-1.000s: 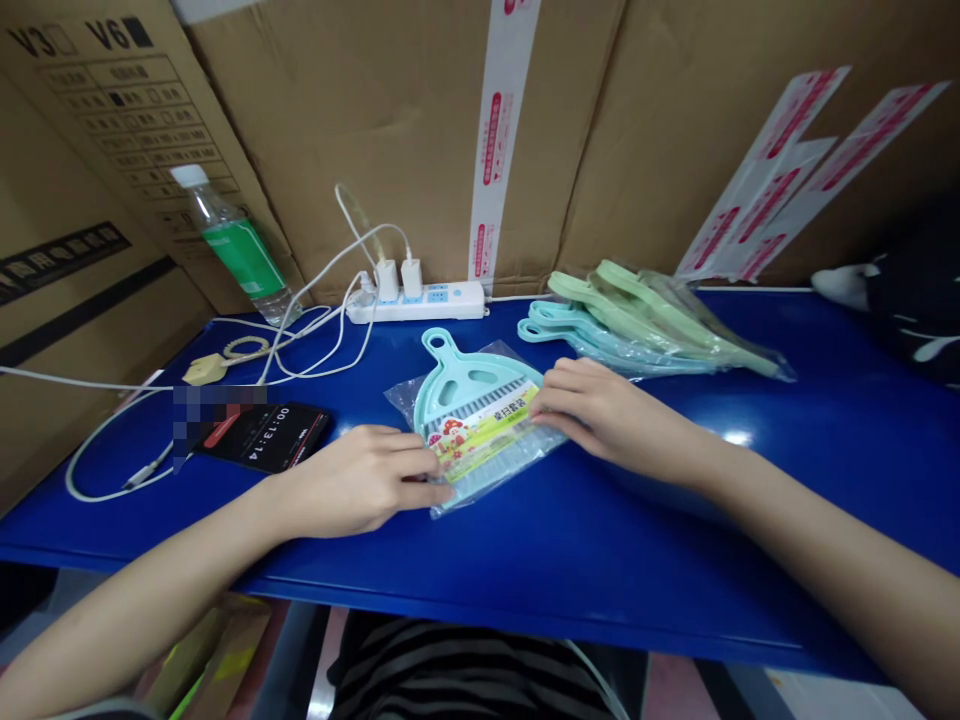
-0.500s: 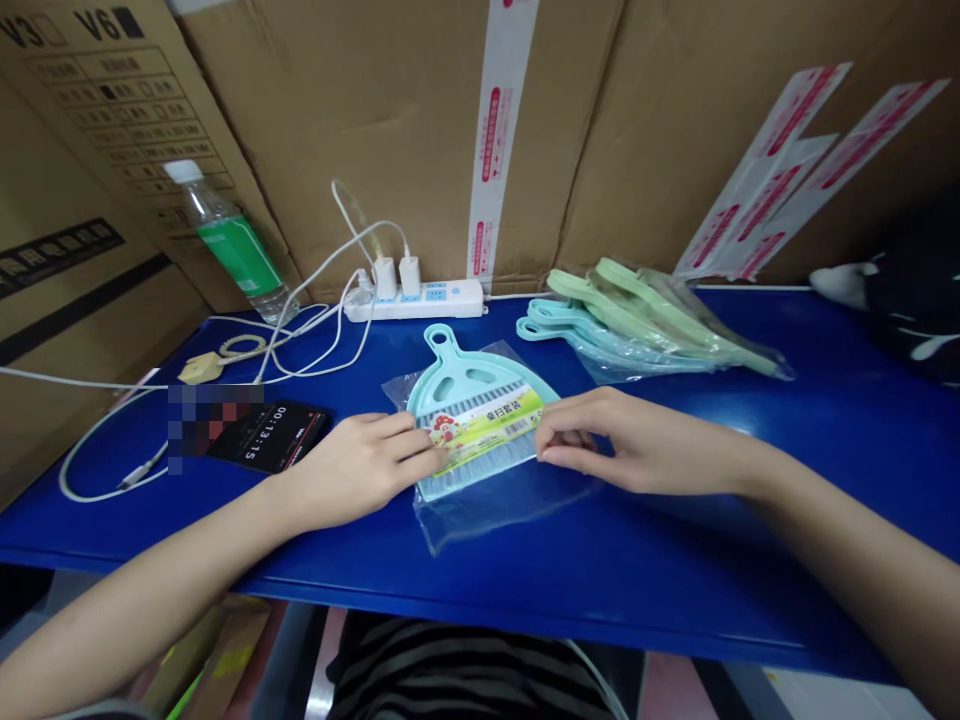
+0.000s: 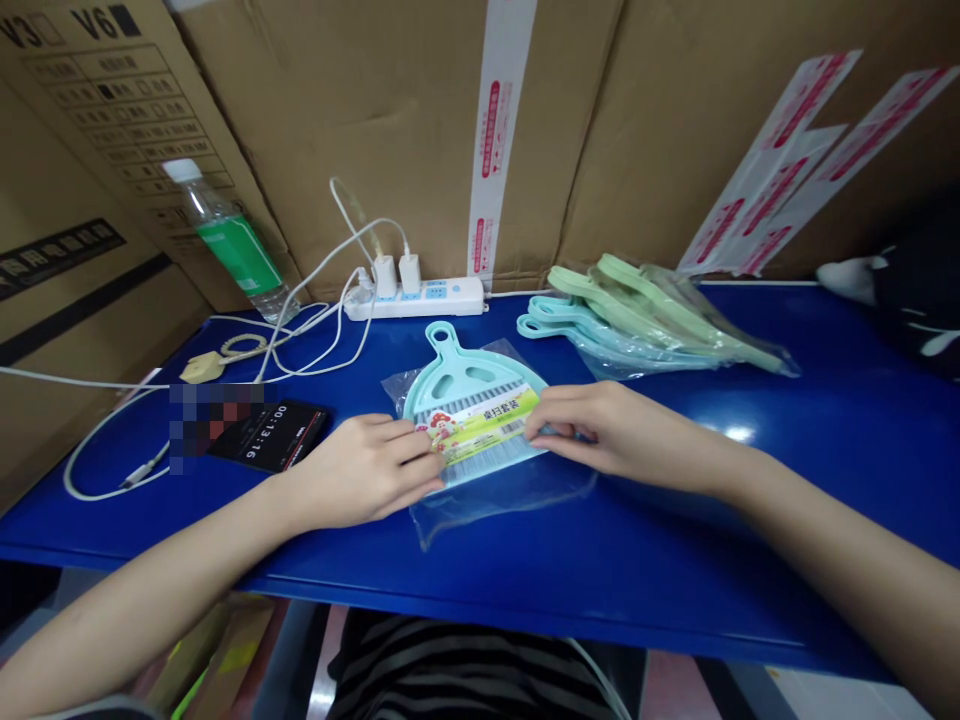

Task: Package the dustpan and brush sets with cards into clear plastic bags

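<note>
A light blue dustpan and brush set (image 3: 471, 372) lies on the table, its round-holed handle pointing away from me. Across its bristles runs a yellow-green paper label (image 3: 487, 420) with a cartoon figure. Clear plastic film (image 3: 480, 515) spreads out around the dustpan's lower part. My left hand (image 3: 375, 468) is closed over the dustpan's left edge, fingers at the label's left end; its thumb is hidden. On the opposite edge my right hand (image 3: 581, 425) pinches the dustpan and label between thumb and curled fingers.
Bagged green dustpans (image 3: 637, 300) and blue dustpans (image 3: 600, 335) are heaped at the back right. A power strip (image 3: 450, 297) with chargers and white cables stands at the back. Left are a bottle (image 3: 238, 255) and a phone (image 3: 277, 437). Cardboard (image 3: 390, 120) walls the back.
My right hand has shifted slightly left and away from me along the dustpan's right edge. The label's right end has moved a little with it. My left hand stays nearly in place.
</note>
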Available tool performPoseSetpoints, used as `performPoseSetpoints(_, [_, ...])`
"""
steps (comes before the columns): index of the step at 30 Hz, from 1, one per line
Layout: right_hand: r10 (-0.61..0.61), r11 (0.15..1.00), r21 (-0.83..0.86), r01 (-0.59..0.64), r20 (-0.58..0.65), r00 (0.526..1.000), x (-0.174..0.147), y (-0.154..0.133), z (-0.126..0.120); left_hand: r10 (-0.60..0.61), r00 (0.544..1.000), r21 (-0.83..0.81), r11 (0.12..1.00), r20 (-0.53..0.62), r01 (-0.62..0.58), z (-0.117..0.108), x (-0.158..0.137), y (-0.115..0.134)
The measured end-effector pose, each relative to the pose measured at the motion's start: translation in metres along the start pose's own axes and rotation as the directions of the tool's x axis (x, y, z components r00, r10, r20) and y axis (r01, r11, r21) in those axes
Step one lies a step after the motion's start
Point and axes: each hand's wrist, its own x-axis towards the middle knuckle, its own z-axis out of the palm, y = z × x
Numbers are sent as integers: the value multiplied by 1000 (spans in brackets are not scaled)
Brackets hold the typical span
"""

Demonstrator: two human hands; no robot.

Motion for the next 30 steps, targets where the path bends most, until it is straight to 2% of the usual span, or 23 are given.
performPoseSetpoints(4, [-36, 999, -10, 35, -51, 998, 1, -1, 2, 4, 1000, 19, 1000, -9, -3, 0, 1, -1])
performPoseSetpoints(8, [-73, 996, -58, 65, -159, 985, 2, -3, 6, -13, 1000, 30, 999, -24, 13, -1, 2, -1])
performPoseSetpoints(16, [-119, 984, -168, 53, -406, 906, 2, -13, 14, -104, 994, -4, 995, -34, 103, -2, 1, -2])
performPoseSetpoints(20, [-214, 966, -221, 134, -396, 893, 2, -18, 17, -146, 989, -21, 989, -9, 146, -2, -1, 0])
performPoseSetpoints(24, [-258, 949, -264, 174, -330, 908, 1, -17, 18, -152, 988, -19, 988, 5, 152, -1, 1, 0])
performPoseSetpoints(28, [-186, 965, -235, 116, -298, 936, 0, -13, 14, -155, 988, -46, 987, 2, 155, -2, 1, -1])
performPoseSetpoints(30, [-121, 970, -237, 54, -281, 952, 0, -12, 12, -204, 979, -96, 974, 6, 204, -2, 0, -2])
